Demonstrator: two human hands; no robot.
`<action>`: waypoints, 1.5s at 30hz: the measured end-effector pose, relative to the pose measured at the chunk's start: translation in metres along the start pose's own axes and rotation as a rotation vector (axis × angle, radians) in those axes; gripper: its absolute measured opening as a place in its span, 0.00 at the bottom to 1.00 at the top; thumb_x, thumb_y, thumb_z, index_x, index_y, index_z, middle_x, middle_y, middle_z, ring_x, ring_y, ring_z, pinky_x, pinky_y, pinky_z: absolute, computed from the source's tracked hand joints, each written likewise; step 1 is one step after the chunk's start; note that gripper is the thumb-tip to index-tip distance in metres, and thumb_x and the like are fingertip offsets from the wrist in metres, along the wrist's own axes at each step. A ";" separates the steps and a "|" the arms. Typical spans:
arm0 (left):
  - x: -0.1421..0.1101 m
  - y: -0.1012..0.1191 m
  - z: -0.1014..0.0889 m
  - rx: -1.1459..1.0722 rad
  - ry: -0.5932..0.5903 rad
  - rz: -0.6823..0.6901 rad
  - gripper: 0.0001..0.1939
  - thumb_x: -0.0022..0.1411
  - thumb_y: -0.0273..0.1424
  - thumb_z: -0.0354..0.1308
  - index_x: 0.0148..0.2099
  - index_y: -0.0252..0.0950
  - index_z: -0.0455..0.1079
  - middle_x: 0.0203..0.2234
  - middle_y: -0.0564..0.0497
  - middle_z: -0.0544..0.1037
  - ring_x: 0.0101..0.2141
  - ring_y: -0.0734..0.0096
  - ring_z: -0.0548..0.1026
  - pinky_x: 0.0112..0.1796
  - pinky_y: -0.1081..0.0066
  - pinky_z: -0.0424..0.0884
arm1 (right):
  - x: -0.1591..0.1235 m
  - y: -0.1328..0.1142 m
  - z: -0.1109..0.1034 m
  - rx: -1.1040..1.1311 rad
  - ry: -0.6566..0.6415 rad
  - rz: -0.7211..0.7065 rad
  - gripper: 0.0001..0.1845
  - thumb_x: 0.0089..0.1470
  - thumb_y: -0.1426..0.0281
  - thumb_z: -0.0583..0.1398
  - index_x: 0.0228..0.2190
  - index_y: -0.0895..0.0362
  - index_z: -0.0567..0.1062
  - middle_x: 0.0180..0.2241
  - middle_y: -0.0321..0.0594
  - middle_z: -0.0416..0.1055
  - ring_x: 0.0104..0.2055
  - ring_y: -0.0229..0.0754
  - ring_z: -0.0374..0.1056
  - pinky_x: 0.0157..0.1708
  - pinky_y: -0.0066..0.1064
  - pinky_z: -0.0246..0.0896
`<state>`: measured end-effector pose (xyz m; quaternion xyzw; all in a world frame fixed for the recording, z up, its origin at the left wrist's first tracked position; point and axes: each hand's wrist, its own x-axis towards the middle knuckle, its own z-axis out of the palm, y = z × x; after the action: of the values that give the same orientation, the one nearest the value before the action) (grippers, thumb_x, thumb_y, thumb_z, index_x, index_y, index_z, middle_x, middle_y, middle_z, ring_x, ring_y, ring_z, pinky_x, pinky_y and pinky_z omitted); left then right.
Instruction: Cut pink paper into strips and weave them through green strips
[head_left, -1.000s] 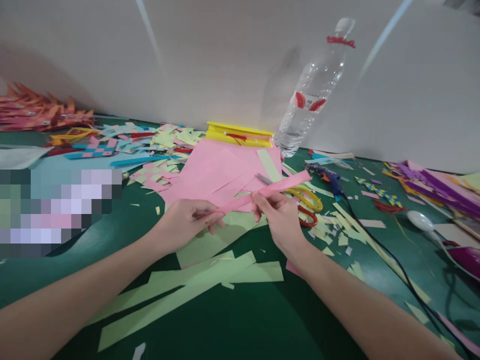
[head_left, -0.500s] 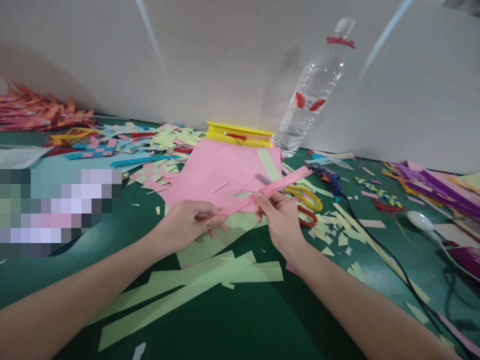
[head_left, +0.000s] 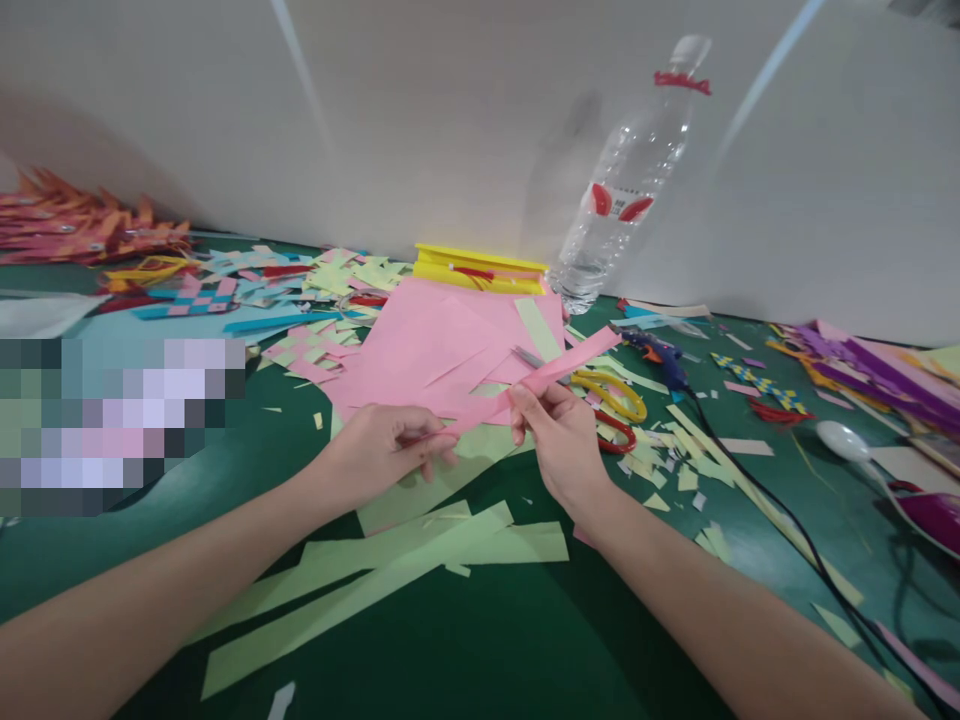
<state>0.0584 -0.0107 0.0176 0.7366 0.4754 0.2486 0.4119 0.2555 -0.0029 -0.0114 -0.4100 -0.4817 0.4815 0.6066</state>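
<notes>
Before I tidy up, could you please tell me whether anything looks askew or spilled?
The bottle appears tilted rightward, though the lens may exaggerate that. Pale green scraps lie scattered beside the scissors, looking like spilled offcuts.

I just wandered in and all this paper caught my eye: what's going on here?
Someone's left hand and right hand are holding a pink paper strip between them, its far end sticking out past the right hand. Just beyond that hand lie scissors, near a larger pink sheet. Pale green strips lie on the table, closer in.
</notes>
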 end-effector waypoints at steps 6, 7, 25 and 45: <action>0.002 -0.004 -0.002 0.019 -0.031 -0.010 0.14 0.60 0.38 0.55 0.29 0.36 0.76 0.17 0.54 0.75 0.19 0.76 0.72 0.23 0.78 0.67 | 0.006 -0.003 -0.002 0.070 0.045 0.008 0.14 0.45 0.62 0.67 0.18 0.57 0.73 0.16 0.30 0.67 0.16 0.29 0.58 0.18 0.24 0.55; 0.003 -0.005 -0.003 0.029 -0.032 -0.013 0.14 0.60 0.39 0.55 0.30 0.36 0.76 0.17 0.54 0.75 0.19 0.76 0.71 0.23 0.77 0.66 | 0.008 -0.003 -0.003 0.101 0.061 0.018 0.14 0.44 0.62 0.67 0.18 0.56 0.73 0.16 0.30 0.67 0.16 0.29 0.58 0.18 0.24 0.55; 0.004 -0.009 -0.007 0.028 -0.072 -0.043 0.15 0.62 0.39 0.54 0.29 0.35 0.73 0.22 0.51 0.78 0.22 0.74 0.74 0.27 0.74 0.68 | 0.012 -0.004 -0.005 0.215 0.067 0.107 0.11 0.39 0.64 0.70 0.18 0.56 0.75 0.15 0.29 0.66 0.17 0.29 0.58 0.18 0.24 0.54; 0.005 -0.010 -0.013 0.037 -0.043 -0.061 0.15 0.61 0.41 0.55 0.30 0.36 0.74 0.23 0.50 0.79 0.22 0.73 0.74 0.25 0.75 0.69 | 0.018 -0.007 -0.009 0.172 0.097 0.051 0.14 0.36 0.61 0.70 0.16 0.55 0.73 0.16 0.29 0.62 0.18 0.29 0.51 0.16 0.26 0.47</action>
<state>0.0453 0.0006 0.0159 0.7344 0.4931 0.2114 0.4156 0.2667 0.0136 -0.0033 -0.3913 -0.3980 0.5162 0.6496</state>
